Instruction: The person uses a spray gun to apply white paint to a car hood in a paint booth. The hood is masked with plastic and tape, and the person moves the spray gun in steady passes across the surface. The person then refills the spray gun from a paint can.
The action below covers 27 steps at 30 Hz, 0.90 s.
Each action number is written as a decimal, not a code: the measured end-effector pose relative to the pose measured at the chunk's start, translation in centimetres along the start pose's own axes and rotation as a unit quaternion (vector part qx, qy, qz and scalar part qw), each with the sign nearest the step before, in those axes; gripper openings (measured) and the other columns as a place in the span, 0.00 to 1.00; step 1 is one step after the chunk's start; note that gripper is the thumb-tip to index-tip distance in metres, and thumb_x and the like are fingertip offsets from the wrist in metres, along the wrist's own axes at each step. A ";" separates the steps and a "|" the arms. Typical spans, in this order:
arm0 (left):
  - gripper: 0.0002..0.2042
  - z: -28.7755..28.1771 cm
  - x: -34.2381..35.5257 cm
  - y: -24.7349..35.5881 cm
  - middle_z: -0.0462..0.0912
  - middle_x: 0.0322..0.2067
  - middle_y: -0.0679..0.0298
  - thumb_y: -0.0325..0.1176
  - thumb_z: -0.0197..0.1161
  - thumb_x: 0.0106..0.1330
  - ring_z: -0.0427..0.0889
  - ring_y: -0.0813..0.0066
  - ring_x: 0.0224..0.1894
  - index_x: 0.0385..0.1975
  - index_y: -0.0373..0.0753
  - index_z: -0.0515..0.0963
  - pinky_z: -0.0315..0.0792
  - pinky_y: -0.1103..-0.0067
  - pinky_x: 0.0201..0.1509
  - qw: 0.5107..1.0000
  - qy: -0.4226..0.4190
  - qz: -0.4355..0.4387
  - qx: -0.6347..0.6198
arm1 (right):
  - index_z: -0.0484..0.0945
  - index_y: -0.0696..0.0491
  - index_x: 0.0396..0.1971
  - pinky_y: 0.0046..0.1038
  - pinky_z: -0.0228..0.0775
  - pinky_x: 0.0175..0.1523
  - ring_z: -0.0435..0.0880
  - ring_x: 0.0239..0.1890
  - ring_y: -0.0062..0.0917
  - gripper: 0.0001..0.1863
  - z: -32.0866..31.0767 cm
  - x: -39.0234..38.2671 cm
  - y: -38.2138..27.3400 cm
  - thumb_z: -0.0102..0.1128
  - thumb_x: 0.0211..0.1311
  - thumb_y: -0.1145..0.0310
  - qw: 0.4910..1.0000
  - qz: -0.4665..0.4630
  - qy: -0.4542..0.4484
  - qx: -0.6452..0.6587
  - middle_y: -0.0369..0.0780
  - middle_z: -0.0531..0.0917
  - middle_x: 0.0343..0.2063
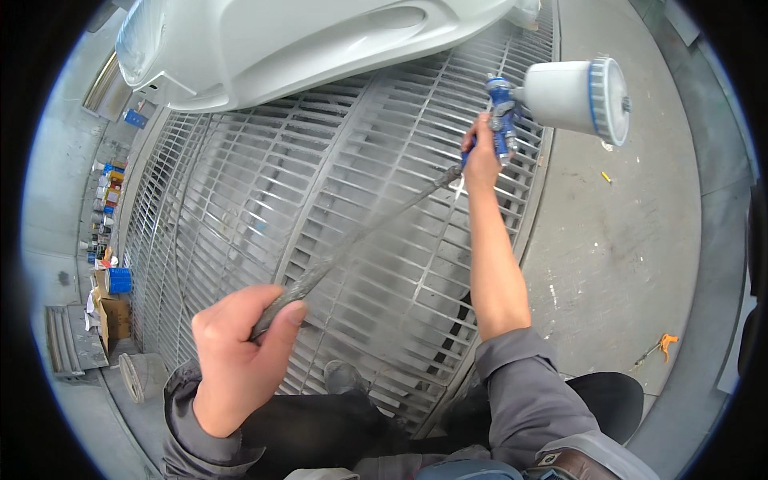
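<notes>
the right hand [482, 160] has its fingers wrapped around a blue spray gun [502, 114], held out ahead at the upper right — its pale cup [560, 94] juts rightward, seen against the grey floor [608, 232]. the left hand [246, 344] curls its fingers round the grey hose [360, 234], which runs to the gun above the metal grating [324, 168] — a white molded panel [296, 44] is beyond.
</notes>
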<state>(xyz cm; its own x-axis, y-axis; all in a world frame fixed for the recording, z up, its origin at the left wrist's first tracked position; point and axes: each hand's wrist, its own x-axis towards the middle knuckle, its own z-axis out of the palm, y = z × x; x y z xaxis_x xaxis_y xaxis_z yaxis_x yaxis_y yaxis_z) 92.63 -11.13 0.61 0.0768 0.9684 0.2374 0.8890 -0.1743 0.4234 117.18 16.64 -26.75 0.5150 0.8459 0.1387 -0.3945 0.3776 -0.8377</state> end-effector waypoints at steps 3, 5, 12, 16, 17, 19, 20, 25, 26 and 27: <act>0.07 -2.0 -0.7 -0.4 0.79 0.21 0.59 0.27 0.74 0.65 0.75 0.73 0.21 0.34 0.30 0.83 0.68 0.78 0.29 0.999 -0.016 -0.040 0.015 | 0.79 0.51 0.38 0.22 0.63 0.25 0.73 0.19 0.16 0.08 2.5 -3.8 3.2 0.62 0.78 0.64 0.998 -0.001 -0.062 0.017 0.32 0.76 0.19; 0.08 -2.8 -1.7 -1.5 0.81 0.21 0.60 0.30 0.73 0.67 0.75 0.76 0.22 0.33 0.30 0.83 0.67 0.79 0.29 0.999 -0.004 -0.053 0.004 | 0.79 0.53 0.39 0.22 0.64 0.25 0.74 0.19 0.16 0.07 5.1 -6.5 4.7 0.64 0.76 0.66 0.996 0.003 -0.083 -0.029 0.33 0.77 0.20; 0.09 -5.9 -3.9 -4.9 0.80 0.19 0.59 0.28 0.78 0.59 0.78 0.68 0.17 0.33 0.32 0.84 0.69 0.78 0.24 0.998 0.029 -0.061 -0.018 | 0.80 0.57 0.35 0.22 0.64 0.24 0.75 0.17 0.16 0.07 12.9 -14.3 7.8 0.70 0.70 0.72 0.986 -0.032 -0.154 -0.049 0.34 0.80 0.19; 0.09 -6.5 -4.6 -6.6 0.81 0.19 0.59 0.28 0.78 0.60 0.79 0.69 0.17 0.33 0.32 0.84 0.70 0.78 0.24 0.997 0.031 -0.065 -0.035 | 0.84 0.58 0.41 0.30 0.79 0.40 0.86 0.30 0.25 0.13 16.4 -17.7 9.1 0.77 0.63 0.69 0.973 -0.043 -0.211 -0.078 0.39 0.89 0.28; 0.09 -6.6 -4.7 -7.0 0.81 0.19 0.59 0.28 0.78 0.60 0.79 0.69 0.17 0.33 0.32 0.84 0.71 0.78 0.24 0.996 0.028 -0.067 -0.042 | 0.84 0.58 0.41 0.29 0.80 0.40 0.87 0.30 0.25 0.13 17.4 -18.5 8.9 0.78 0.62 0.69 0.969 -0.059 -0.229 -0.076 0.41 0.90 0.29; 0.09 -6.8 -5.0 -7.3 0.82 0.20 0.59 0.28 0.78 0.60 0.80 0.70 0.18 0.33 0.32 0.85 0.72 0.78 0.24 0.995 0.013 -0.079 -0.057 | 0.85 0.57 0.40 0.30 0.80 0.41 0.88 0.32 0.25 0.13 19.6 -20.0 7.7 0.79 0.60 0.69 0.944 -0.096 -0.291 -0.125 0.42 0.90 0.30; 0.09 -6.8 -5.0 -7.5 0.82 0.20 0.59 0.28 0.78 0.60 0.80 0.70 0.18 0.33 0.32 0.85 0.72 0.78 0.24 0.995 0.007 -0.077 -0.068 | 0.85 0.55 0.39 0.30 0.80 0.40 0.88 0.30 0.23 0.12 20.5 -20.3 7.4 0.79 0.60 0.68 0.937 -0.086 -0.323 -0.099 0.41 0.89 0.28; 0.09 -6.1 -5.0 -8.7 0.83 0.21 0.59 0.27 0.79 0.60 0.80 0.71 0.18 0.34 0.32 0.85 0.72 0.78 0.23 0.991 -0.005 -0.057 -0.123 | 0.86 0.53 0.41 0.28 0.76 0.36 0.82 0.28 0.18 0.13 21.9 -17.6 4.4 0.79 0.61 0.66 0.908 -0.077 -0.387 -0.139 0.38 0.86 0.25; 0.10 -6.1 -4.9 -8.7 0.83 0.21 0.59 0.27 0.80 0.59 0.80 0.70 0.17 0.34 0.32 0.85 0.71 0.78 0.22 0.990 -0.002 -0.051 -0.129 | 0.86 0.54 0.41 0.27 0.76 0.36 0.81 0.28 0.17 0.13 21.4 -16.6 3.7 0.79 0.61 0.66 0.911 -0.082 -0.374 -0.154 0.38 0.86 0.24; 0.10 -6.0 -4.8 -8.8 0.83 0.21 0.59 0.27 0.80 0.59 0.79 0.69 0.17 0.33 0.33 0.85 0.71 0.78 0.22 0.990 -0.002 -0.041 -0.132 | 0.86 0.54 0.41 0.27 0.75 0.37 0.80 0.30 0.15 0.13 20.6 -15.7 3.0 0.79 0.62 0.66 0.916 -0.065 -0.356 -0.171 0.36 0.85 0.25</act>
<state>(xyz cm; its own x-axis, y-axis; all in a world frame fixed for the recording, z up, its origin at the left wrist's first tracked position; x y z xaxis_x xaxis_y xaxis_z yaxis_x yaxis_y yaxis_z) 81.75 -15.35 0.97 0.0125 0.9819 0.1892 0.7431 -0.1357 0.6552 92.22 12.22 -20.56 -0.1340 0.8797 0.4563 -0.0402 0.4553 -0.8895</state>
